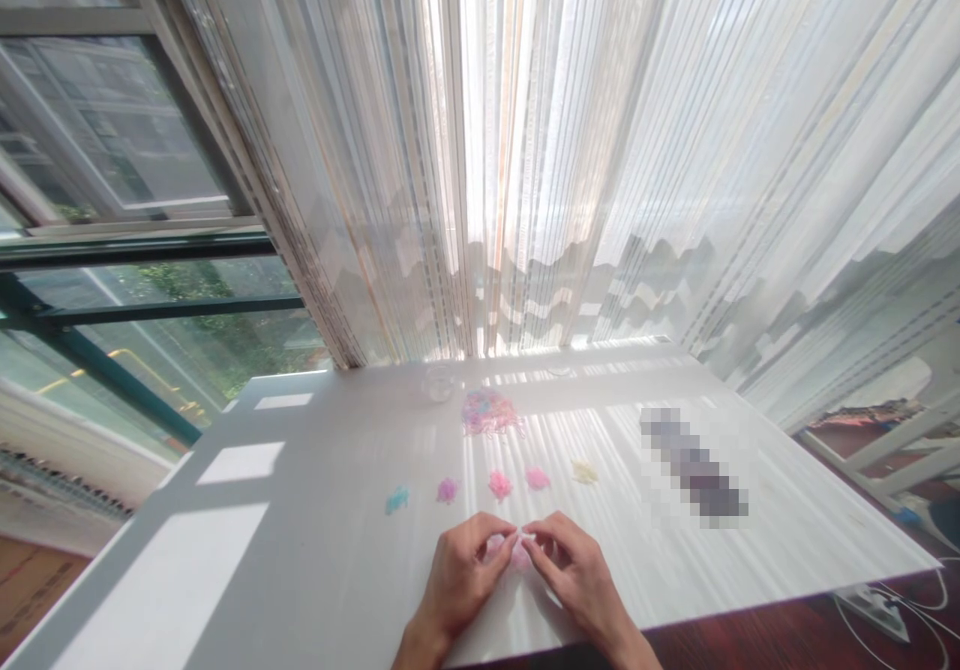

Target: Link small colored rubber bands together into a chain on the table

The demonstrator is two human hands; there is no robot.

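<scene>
My left hand and my right hand meet near the front of the white table. Thumb and forefinger of each are pinched together, tips almost touching; whatever tiny thing is between them is too small to make out. Below the fingers lies a pale pink pile, partly hidden by them. Beyond the hands runs a row of small piles: turquoise, purple, bright pink, lighter pink and yellow. Behind these is a larger mixed-colour heap of thin loops that look like small elastic bands.
A clear round container stands near the table's far edge. A blurred-out dark object lies to the right. Striped sheer curtains hang behind the table, with a window at left. White cables lie on the floor at right.
</scene>
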